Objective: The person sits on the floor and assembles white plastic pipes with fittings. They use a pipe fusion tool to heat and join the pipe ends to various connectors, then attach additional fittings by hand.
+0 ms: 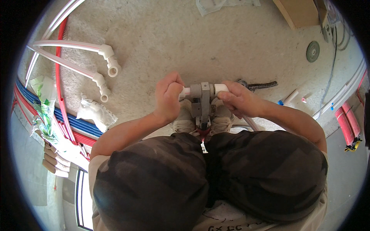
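Observation:
Between my knees stands a grey pipe fusion welder (205,96) with a red part below its heating plate. My left hand (169,95) is closed round a white plastic pipe (185,91) with a red stripe, its end at the left side of the welder. On the other side, my right hand (243,99) grips a short white pipe fitting (221,88) that meets the welder's right side. How deep either piece sits on the heating sockets is hidden. My shoes (183,118) are just behind the tool.
To the left lie white pipes with elbow fittings (106,52), blue pipes (71,117), a red pipe (58,73) and a white plastic bag (96,114). At right are a grinding disc (313,51), a cardboard box (298,13), a black cable (333,73) and red rolls (348,124).

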The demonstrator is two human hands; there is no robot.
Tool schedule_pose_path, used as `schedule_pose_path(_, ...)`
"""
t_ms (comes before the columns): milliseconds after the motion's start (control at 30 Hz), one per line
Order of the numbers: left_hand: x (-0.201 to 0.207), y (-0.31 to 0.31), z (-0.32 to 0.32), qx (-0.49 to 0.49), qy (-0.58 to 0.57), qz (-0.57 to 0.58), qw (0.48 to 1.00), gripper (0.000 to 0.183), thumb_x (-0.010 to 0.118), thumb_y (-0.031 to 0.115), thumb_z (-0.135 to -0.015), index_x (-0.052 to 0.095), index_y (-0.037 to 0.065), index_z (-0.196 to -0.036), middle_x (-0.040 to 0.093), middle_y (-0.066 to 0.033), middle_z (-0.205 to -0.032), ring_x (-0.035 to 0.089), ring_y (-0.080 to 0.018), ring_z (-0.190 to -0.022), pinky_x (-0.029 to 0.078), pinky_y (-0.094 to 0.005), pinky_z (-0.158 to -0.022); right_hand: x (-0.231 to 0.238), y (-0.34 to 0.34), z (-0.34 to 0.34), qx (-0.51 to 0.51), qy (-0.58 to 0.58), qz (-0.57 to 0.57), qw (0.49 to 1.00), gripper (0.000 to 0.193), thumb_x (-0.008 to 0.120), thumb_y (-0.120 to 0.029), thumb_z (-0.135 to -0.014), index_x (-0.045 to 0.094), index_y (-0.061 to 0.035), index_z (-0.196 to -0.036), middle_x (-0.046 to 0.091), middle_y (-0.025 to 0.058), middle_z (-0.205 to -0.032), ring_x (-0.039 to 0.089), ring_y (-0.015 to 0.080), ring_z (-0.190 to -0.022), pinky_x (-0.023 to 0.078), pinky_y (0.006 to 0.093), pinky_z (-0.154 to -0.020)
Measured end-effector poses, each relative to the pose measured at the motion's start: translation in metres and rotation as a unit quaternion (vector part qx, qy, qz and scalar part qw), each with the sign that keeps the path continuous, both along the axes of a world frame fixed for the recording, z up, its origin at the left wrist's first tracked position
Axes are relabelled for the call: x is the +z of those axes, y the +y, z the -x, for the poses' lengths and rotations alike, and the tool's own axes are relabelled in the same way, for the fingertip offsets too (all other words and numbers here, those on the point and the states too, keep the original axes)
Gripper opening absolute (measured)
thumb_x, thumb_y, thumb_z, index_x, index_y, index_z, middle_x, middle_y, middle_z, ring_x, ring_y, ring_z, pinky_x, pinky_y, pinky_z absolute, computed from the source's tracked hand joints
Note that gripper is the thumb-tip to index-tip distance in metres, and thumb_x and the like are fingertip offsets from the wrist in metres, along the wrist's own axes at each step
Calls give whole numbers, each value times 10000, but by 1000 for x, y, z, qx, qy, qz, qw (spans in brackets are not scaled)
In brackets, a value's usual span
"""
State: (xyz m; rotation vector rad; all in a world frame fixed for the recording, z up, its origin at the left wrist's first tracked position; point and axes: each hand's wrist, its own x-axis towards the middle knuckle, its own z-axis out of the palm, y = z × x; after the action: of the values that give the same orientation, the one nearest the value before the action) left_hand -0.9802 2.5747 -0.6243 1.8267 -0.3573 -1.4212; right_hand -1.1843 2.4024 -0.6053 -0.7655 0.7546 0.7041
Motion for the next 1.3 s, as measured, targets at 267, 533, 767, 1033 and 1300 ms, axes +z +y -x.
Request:
schedule_pose_path(267, 2, 0, -1, -14, -7, -14, 1000, 142, 484, 100, -810, 534, -10, -736, 443, -96, -632, 408, -157, -622, 341, -354, -566, 0, -1, -3, 31, 8, 15, 999, 355, 549, -364, -1055, 492, -16, -1093, 501, 30, -701, 519, 127, -526, 469, 305, -450)
schedule_pose_path(533, 0, 2, 1, -26, -35, 3, 999, 179, 471, 108, -821, 559, -15, -726, 505, -70, -658, 428, -137, -637, 334, -332, -567, -2, 2, -1, 13, 21, 3, 1000, 346, 565, -353, -1047, 504, -16, -1100, 516, 36, -713, 544, 128, -537, 463, 308, -427)
schedule_pose_path(767, -2, 4, 1, -43, -51, 26, 997, 187, 466, 110, -817, 570, -11, -719, 516, -47, -660, 427, -125, -644, 332, -320, -574, -2, 2, -3, 26, -6, 28, 999, 352, 607, -329, -1018, 506, -1, -1095, 531, 50, -720, 563, 145, -521, 478, 315, -420)
schedule_pose_path(1033, 2, 2, 3, -12, -13, -14, 1000, 146, 481, 114, -801, 500, -13, -732, 432, -113, -658, 412, -186, -659, 351, -363, -602, 4, 0, -7, 47, 14, 33, 998, 330, 628, -289, -1010, 499, -29, -1166, 527, 31, -741, 516, 110, -524, 456, 293, -451)
schedule_pose_path(1300, 0, 4, 6, -24, -54, 47, 997, 178, 475, 137, -844, 487, -15, -751, 433, -112, -686, 406, -183, -684, 364, -370, -633, 7, 5, -8, 31, -4, 53, 998, 297, 636, -261, -983, 511, -13, -1090, 523, 25, -728, 541, 134, -541, 485, 323, -442)
